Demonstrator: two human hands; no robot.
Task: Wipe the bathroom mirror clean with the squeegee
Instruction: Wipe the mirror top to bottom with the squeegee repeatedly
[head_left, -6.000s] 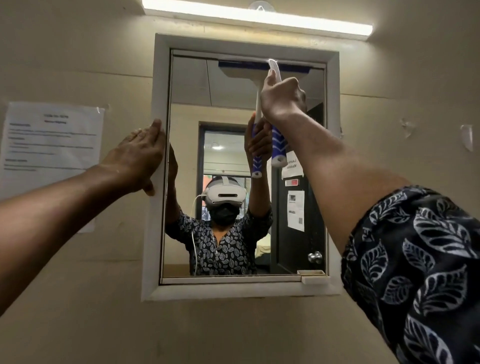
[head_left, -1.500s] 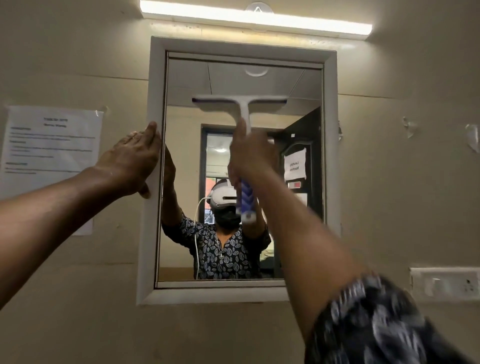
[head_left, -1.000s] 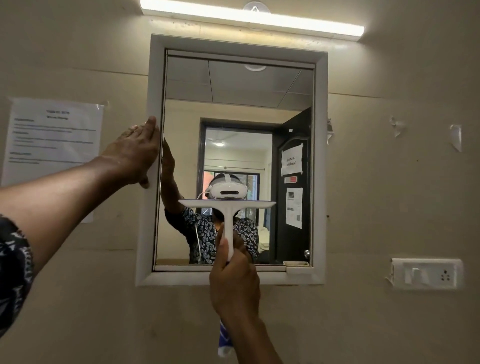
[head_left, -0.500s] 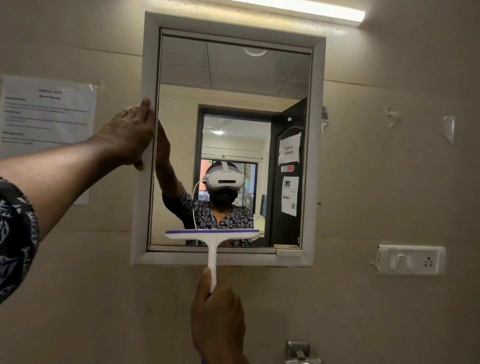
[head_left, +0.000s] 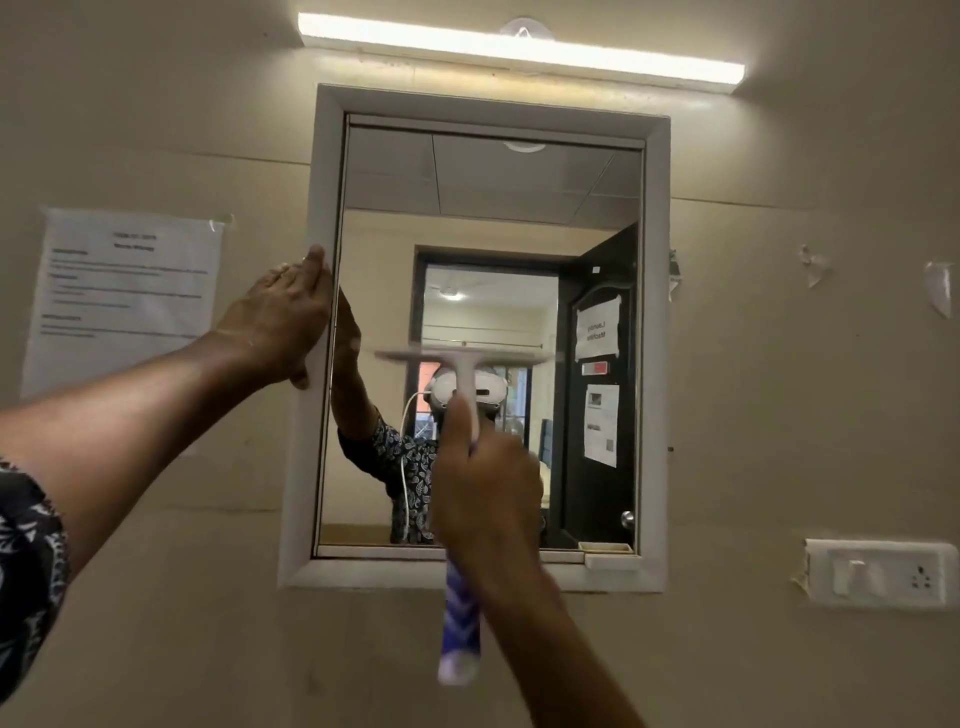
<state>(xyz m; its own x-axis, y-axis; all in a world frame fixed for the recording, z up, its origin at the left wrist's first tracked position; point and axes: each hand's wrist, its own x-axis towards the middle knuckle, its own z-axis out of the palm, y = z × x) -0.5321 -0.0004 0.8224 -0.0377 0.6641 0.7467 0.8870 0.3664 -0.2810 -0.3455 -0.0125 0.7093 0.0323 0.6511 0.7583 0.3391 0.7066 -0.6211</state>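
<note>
White plastic T-shaped squeegee (head_left: 464, 364) moved up from bottom to middle of white-framed mirror (head_left: 519, 208). Right grip (head_left: 485, 493) wrapped round blue handle; left grip (head_left: 280, 322) flat on frame. Keep blade flat, pull straight down.

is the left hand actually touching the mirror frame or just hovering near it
Touching. The head view shows the left hand laid flat on the left side of the mirror frame, with its fingers lying over the frame's face and no gap visible.
</note>
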